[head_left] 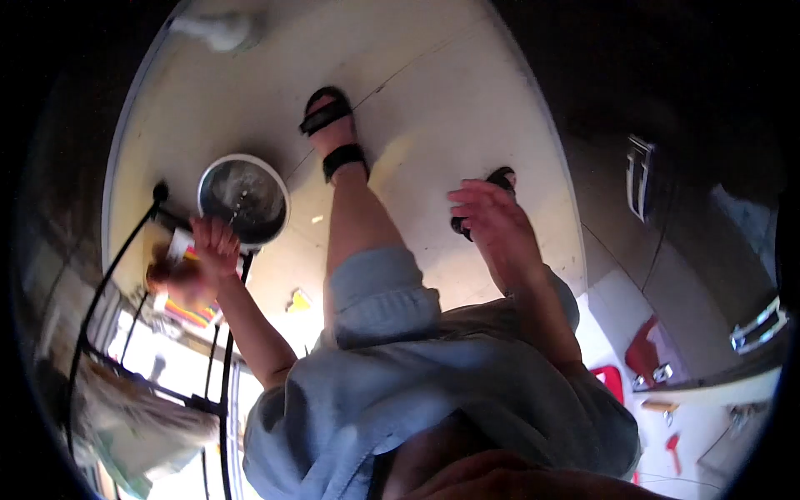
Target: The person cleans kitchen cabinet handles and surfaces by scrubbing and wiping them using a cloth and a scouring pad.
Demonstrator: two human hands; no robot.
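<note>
My left hand [217,247] is at the left, beside a black metal rack. Its fingers are loosely bent and a little apart, with nothing visible in them. In the view it overlaps the lower edge of a round metal basin [243,187] with a pale rim; I cannot tell whether they touch. Just below that hand is a blurred, brightly striped packet [190,312] with something orange-brown beside it. My right hand [493,223] hangs in front of my right leg, blurred, fingers stretched out, holding nothing.
The black metal rack [88,321] stands at the left, with a pale cloth or bag [137,429] on it. Dark cabinets with metal handles [640,179] line the right. A whitish object [218,32] lies at the far floor edge. My sandalled feet [332,125] stand on the pale floor.
</note>
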